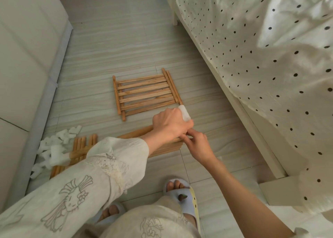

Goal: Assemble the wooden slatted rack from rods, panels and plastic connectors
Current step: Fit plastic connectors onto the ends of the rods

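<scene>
Both arms reach forward and down, the left in a loose pale sleeve, the right bare. The left hand (171, 124) is curled in a fist-like grip, knuckles up. The right hand (197, 145) meets it from below, fingertips pinching beside the left thumb.

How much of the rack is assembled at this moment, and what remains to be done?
Little looks done: no joined frame shows. One slatted panel lies flat on the floor, unconnected. In hand: the left hand holds a white plastic connector at the end of a second panel, and the right hand pinches there too. Left: loose rods and a pile of connectors wait beside the sofa.
</scene>
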### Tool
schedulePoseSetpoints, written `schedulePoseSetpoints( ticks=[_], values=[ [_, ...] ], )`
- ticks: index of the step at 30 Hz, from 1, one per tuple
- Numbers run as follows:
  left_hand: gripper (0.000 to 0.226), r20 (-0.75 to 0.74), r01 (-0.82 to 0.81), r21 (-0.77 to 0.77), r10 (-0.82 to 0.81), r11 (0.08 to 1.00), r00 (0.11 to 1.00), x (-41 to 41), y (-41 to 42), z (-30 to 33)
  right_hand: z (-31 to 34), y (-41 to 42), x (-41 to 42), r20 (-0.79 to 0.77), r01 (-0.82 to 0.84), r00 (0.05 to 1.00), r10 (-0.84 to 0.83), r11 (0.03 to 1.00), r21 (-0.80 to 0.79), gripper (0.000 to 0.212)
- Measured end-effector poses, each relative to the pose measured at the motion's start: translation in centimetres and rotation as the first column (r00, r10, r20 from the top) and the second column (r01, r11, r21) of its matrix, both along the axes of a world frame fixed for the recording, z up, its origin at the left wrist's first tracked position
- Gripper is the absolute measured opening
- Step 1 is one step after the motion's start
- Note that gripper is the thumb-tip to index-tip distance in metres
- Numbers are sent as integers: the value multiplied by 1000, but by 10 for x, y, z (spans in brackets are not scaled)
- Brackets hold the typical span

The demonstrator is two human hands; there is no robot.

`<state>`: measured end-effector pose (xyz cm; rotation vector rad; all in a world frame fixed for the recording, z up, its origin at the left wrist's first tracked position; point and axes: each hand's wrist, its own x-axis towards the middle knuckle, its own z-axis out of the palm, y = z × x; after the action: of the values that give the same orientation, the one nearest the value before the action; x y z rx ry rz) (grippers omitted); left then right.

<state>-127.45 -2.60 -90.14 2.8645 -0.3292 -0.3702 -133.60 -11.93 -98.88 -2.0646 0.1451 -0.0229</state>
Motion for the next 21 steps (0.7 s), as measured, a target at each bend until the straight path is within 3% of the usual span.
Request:
schedulePoseSetpoints(
  ticks=[5, 10, 21],
  values=[
    [32, 146, -30, 20, 27, 999, 989, -6, 1, 6, 3, 7, 5, -6, 51, 999, -51, 999, -17, 17],
    [44, 234, 16, 82, -35, 996, 972, -9, 5, 7, 0, 13, 5, -8, 103, 995, -103, 993, -54, 23],
    [43, 210, 87, 126, -112, 988, 971, -9, 12, 10, -1, 22, 9, -32, 114, 992, -118, 987, -114, 22]
  ],
)
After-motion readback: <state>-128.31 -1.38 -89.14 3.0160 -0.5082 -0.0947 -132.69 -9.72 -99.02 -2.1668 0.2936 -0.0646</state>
